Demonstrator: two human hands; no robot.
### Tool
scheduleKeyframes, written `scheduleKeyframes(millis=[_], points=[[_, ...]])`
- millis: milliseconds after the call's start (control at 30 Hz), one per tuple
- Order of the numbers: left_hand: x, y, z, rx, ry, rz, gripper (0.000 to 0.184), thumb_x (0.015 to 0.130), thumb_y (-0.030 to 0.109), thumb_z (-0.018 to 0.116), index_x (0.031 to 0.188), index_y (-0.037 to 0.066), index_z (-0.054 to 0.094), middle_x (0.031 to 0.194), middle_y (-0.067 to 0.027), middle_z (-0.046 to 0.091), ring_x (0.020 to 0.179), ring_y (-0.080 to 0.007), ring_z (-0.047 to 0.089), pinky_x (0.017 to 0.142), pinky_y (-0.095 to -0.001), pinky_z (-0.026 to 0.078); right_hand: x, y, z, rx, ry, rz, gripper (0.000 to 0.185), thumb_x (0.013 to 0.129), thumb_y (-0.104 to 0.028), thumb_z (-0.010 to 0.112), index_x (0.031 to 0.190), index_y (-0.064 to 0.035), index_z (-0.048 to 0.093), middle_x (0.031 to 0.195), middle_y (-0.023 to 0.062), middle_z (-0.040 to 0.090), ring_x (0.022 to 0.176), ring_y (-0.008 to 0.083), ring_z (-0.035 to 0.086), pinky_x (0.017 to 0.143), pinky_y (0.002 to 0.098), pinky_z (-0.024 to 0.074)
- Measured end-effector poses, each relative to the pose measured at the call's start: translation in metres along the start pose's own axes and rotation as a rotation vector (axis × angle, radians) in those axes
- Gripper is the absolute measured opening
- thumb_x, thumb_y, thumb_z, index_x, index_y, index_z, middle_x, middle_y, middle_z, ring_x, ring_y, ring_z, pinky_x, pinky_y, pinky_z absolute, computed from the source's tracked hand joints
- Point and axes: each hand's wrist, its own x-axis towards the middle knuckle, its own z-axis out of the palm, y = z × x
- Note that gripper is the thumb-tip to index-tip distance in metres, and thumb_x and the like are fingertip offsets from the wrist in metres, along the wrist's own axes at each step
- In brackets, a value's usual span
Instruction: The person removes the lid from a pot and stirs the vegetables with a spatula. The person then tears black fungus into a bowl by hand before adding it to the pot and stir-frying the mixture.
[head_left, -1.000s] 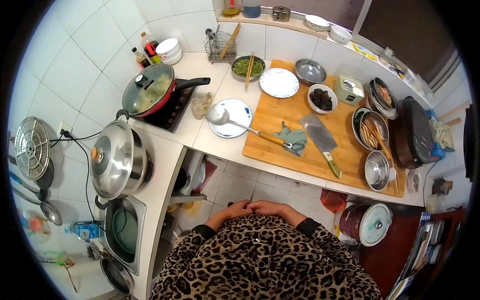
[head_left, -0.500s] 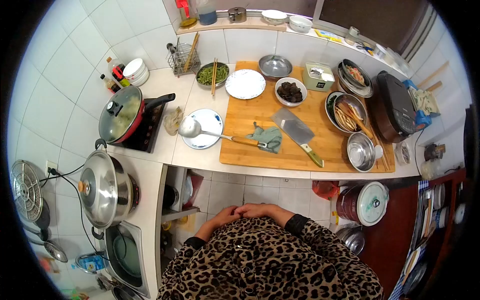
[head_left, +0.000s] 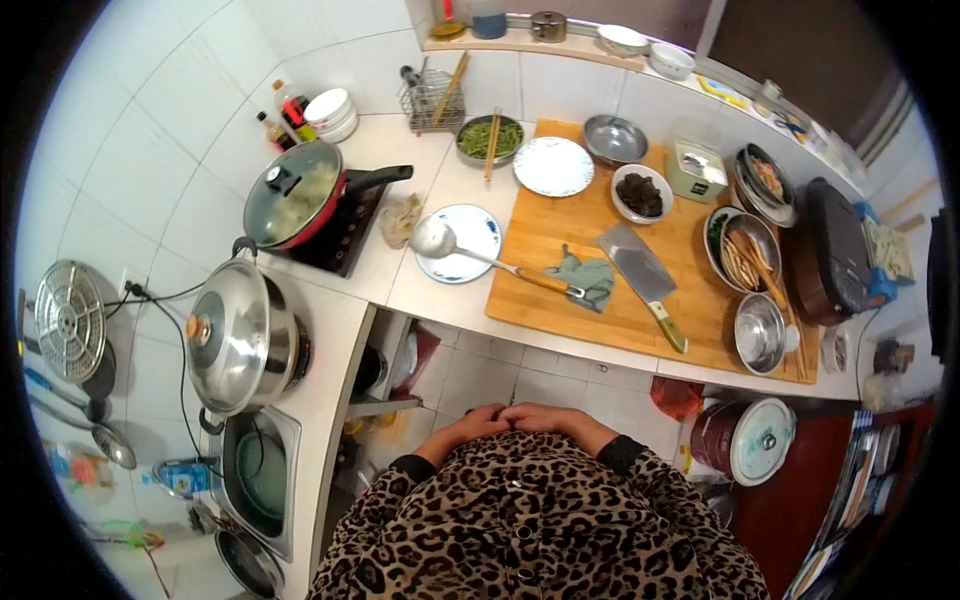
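Observation:
My left hand (head_left: 478,424) and my right hand (head_left: 540,417) rest together in front of my body, below the counter edge, their fingertips meeting. The fingers are too small and overlapped to make out. Beyond them lies a wooden cutting board (head_left: 540,225) with a cleaver (head_left: 640,266) and a green cloth (head_left: 588,282). A ladle (head_left: 436,240) has its bowl over a patterned plate (head_left: 462,268) and its handle over the cloth.
A lidded red pan (head_left: 300,200) sits on the cooktop at the left, near a large steel pot (head_left: 240,340) and a sink (head_left: 258,470). Bowls of food, such as dark fungus (head_left: 640,196), and a black cooker (head_left: 828,250) stand at the right.
Against half a second ago, the view has turned, so the counter and its items appear shifted and tilted. My hands have stayed together, and no object has visibly moved on the counter.

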Motion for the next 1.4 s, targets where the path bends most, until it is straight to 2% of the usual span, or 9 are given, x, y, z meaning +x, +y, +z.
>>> scheduleKeyframes(millis=[167, 333, 433, 633, 800, 967, 1133, 1300, 1400], points=[[-0.005, 0.013, -0.004, -0.005, 0.001, -0.006, 0.050, 0.080, 0.032, 0.060, 0.115, -0.003, 0.052, 0.106, -0.0172, 0.060, 0.097, -0.0250, 0.057, 0.085, -0.0333, 0.044, 0.004, 0.005, -0.002, -0.004, -0.021, -0.002, 0.027, 0.082, -0.002, 0.041, 0.106, -0.0034, 0.053, 0.100, 0.0016, 0.055, 0.096, 0.0125, 0.048, 0.089, 0.0284, 0.0377], [0.006, 0.002, -0.003, 0.115, 0.008, -0.030, 0.054, 0.080, 0.037, 0.057, 0.116, -0.004, 0.052, 0.109, -0.0219, 0.058, 0.102, -0.0309, 0.056, 0.088, -0.0369, 0.043, 0.001, 0.005, -0.006, 0.047, -0.034, -0.023, 0.029, 0.082, 0.000, 0.041, 0.107, -0.0028, 0.053, 0.100, 0.0015, 0.055, 0.095, 0.0130, 0.048, 0.089, 0.0275, 0.0378], [0.005, 0.004, -0.003, 0.050, -0.006, 0.010, 0.056, 0.079, 0.038, 0.057, 0.117, -0.003, 0.051, 0.112, -0.0234, 0.057, 0.104, -0.0330, 0.055, 0.089, -0.0382, 0.043, 0.005, 0.013, -0.007, -0.019, -0.020, -0.025, 0.027, 0.082, -0.005, 0.043, 0.106, -0.0055, 0.056, 0.100, 0.0031, 0.058, 0.096, 0.0149, 0.052, 0.087, 0.0299, 0.0406], [0.009, 0.008, -0.004, 0.089, -0.005, -0.036, 0.057, 0.079, 0.037, 0.057, 0.117, -0.004, 0.051, 0.114, -0.0233, 0.056, 0.105, -0.0331, 0.055, 0.090, -0.0381, 0.042, 0.003, 0.015, -0.010, 0.062, -0.010, -0.024, 0.027, 0.084, -0.001, 0.042, 0.107, -0.0034, 0.056, 0.100, 0.0019, 0.057, 0.096, 0.0126, 0.050, 0.088, 0.0270, 0.0396], [0.017, -0.017, 0.000, 0.108, 0.012, 0.044, 0.057, 0.079, 0.039, 0.058, 0.117, -0.004, 0.052, 0.112, -0.0234, 0.057, 0.104, -0.0329, 0.055, 0.089, -0.0377, 0.043, 0.006, 0.015, -0.006, 0.113, -0.035, -0.049, 0.027, 0.084, 0.001, 0.042, 0.108, -0.0042, 0.056, 0.101, -0.0005, 0.056, 0.096, 0.0108, 0.050, 0.088, 0.0254, 0.0396], [0.023, -0.032, 0.002, 0.023, -0.030, 0.069, 0.058, 0.078, 0.039, 0.059, 0.116, -0.004, 0.052, 0.111, -0.0228, 0.057, 0.103, -0.0324, 0.055, 0.088, -0.0372, 0.043, 0.001, 0.007, -0.006, 0.136, -0.034, -0.055, 0.023, 0.087, -0.003, 0.046, 0.108, -0.0036, 0.055, 0.100, -0.0014, 0.056, 0.095, 0.0103, 0.049, 0.086, 0.0251, 0.0401], [0.009, -0.006, 0.000, 0.054, -0.030, 0.021, 0.054, 0.079, 0.037, 0.057, 0.114, -0.005, 0.052, 0.110, -0.0222, 0.058, 0.101, -0.0303, 0.056, 0.086, -0.0365, 0.043, 0.001, 0.012, -0.003, 0.091, -0.020, -0.141, 0.019, 0.088, -0.007, 0.052, 0.106, -0.0046, 0.055, 0.100, -0.0016, 0.055, 0.094, 0.0097, 0.049, 0.085, 0.0247, 0.0404], [-0.012, 0.025, 0.000, 0.052, -0.001, -0.033, 0.054, 0.080, 0.036, 0.057, 0.114, -0.005, 0.051, 0.109, -0.0218, 0.058, 0.101, -0.0304, 0.056, 0.086, -0.0372, 0.043, 0.001, 0.014, 0.003, 0.132, -0.029, -0.093, 0.016, 0.088, -0.009, 0.054, 0.103, -0.0049, 0.056, 0.098, -0.0022, 0.055, 0.092, 0.0093, 0.048, 0.084, 0.0243, 0.0403], [-0.002, 0.001, 0.005, 0.053, -0.019, -0.006, 0.055, 0.080, 0.036, 0.057, 0.116, -0.005, 0.050, 0.109, -0.0208, 0.058, 0.101, -0.0307, 0.056, 0.087, -0.0376, 0.043, 0.002, 0.021, 0.005, 0.078, 0.000, -0.092, 0.013, 0.089, -0.012, 0.056, 0.100, -0.0048, 0.055, 0.095, -0.0028, 0.055, 0.091, 0.0090, 0.048, 0.083, 0.0240, 0.0402]])
